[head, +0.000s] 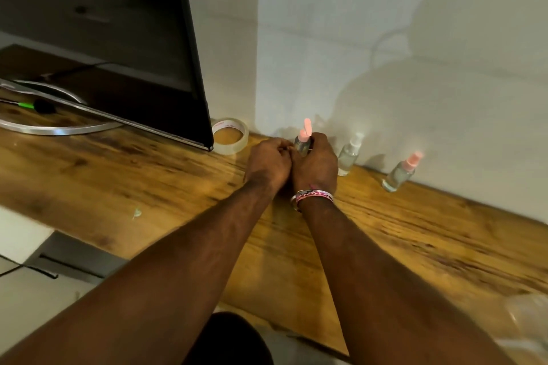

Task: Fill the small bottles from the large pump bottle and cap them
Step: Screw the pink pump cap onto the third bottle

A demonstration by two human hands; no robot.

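The long wooden plank desk (415, 240) is running along the white wall (385, 38). The large black flat monitor (118, 24) is standing at the left of the desk on its curved silver stand (59, 127). The roll of clear adhesive tape (230, 136) is lying flat just beside the monitor's lower corner.

I am holding my left hand (268, 161) and my right hand (315, 167) together near the wall. My right hand is gripping the small clear bottle with the pink spray top (303, 139), fingers curled round its body. My left hand's fingers are curled and touching the right hand; what they are holding I cannot tell. I am wearing a pink woven bracelet (314, 195) on the right wrist.

The small clear bottle with the white spray top (350, 155) is standing just right of my hands. The second pink-topped clear bottle (400, 172) is standing further right, against the wall.
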